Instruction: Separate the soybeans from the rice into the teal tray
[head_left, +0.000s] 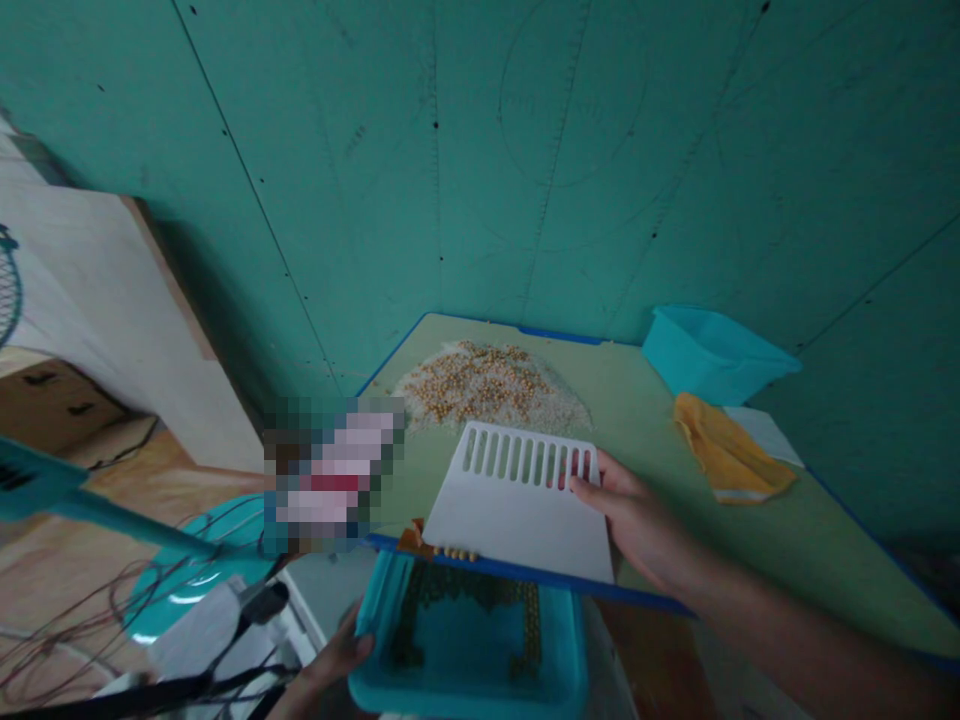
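Observation:
My right hand (634, 510) is closed on the right side of a white slotted plastic scraper (525, 510), thumb on top and fingertips showing through the slots. The scraper lies low over the table's front edge, with a short row of yellow soybeans (457, 553) at its lower left. My left hand (337, 655) grips the left rim of a teal plastic bin (469, 705), thumb on the rim. The bin is below the table edge and has beans inside along its sides. Beyond the scraper, a pile of soybeans mixed with white grains (495, 385) lies on the table.
The pale green table (637, 390) has a blue edge and stands against a green wall. At its right are a teal tub (712, 355), an orange cloth (727, 450) and a white sheet (765, 432). A fan stand (150, 525) with loose cables stands at left, near a pixelated patch.

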